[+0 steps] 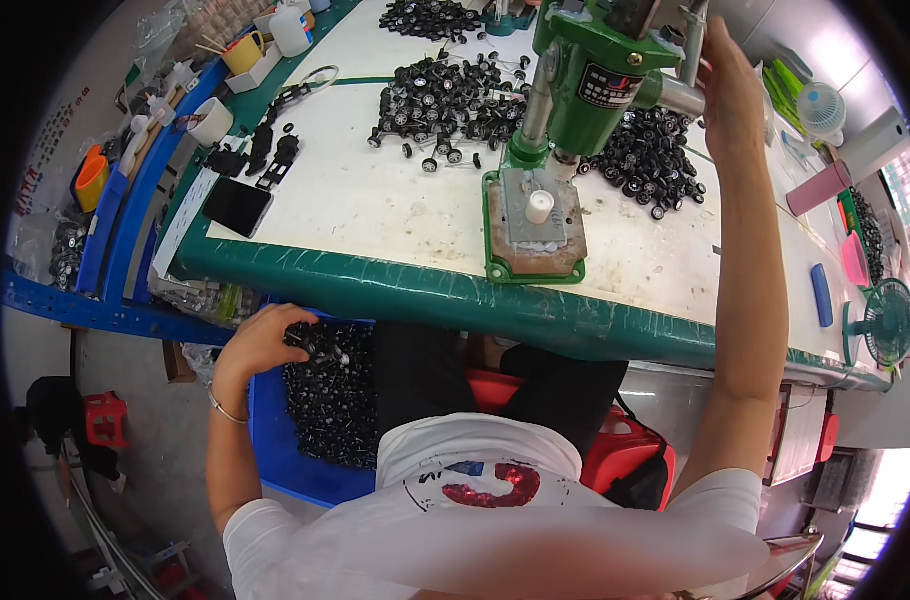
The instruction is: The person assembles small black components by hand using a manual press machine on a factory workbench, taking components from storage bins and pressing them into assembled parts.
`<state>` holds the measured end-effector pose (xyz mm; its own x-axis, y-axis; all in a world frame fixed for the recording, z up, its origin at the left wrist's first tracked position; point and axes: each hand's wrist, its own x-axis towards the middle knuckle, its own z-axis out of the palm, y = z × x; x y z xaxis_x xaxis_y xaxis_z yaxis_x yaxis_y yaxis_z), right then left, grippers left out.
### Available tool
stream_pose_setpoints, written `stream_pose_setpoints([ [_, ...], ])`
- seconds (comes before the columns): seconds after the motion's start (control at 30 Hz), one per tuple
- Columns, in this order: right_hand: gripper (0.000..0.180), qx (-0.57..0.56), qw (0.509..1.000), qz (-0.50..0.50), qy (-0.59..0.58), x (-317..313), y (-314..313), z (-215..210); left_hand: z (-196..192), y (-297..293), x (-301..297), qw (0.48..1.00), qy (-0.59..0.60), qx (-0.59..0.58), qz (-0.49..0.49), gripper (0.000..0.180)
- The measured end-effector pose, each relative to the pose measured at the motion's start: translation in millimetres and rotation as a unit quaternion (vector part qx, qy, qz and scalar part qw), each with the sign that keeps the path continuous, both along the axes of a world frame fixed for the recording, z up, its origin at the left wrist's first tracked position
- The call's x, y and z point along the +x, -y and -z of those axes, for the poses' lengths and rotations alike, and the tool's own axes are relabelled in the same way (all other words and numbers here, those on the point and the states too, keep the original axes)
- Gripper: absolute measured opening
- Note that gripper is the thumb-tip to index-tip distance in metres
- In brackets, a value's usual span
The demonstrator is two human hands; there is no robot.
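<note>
My left hand (265, 345) closes on small black wheel parts (320, 345) in the blue bin (275, 450) below the desk's (375, 215) near edge; my right hand (727, 85) grips the green press's (585, 60) lever; best to lift few, seat squarely on the white peg (540, 207)

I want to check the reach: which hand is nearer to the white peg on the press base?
Right. The right hand is up at the press lever, above and right of the white peg; the left hand is below the table edge in the blue bin.

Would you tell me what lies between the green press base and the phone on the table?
In the head view, only bare white tabletop lies between the press base and the phone.
</note>
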<state>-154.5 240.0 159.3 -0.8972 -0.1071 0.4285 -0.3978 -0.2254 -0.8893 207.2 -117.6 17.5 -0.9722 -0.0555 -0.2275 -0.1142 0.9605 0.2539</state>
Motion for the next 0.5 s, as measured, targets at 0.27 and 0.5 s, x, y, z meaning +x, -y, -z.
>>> stream_pose_setpoints([
  [0.27,0.019,0.401,0.915,0.025,-0.021,5.0,-51.3,99.0,-23.1,-31.4,-67.0,0.953,-0.071,0.285,-0.071,0.025],
  [0.5,0.017,0.614,0.748,0.087,-0.238,29.8,-63.4,133.3,16.9,-82.8,-215.0,0.915,-0.391,0.090,0.047,0.016],
])
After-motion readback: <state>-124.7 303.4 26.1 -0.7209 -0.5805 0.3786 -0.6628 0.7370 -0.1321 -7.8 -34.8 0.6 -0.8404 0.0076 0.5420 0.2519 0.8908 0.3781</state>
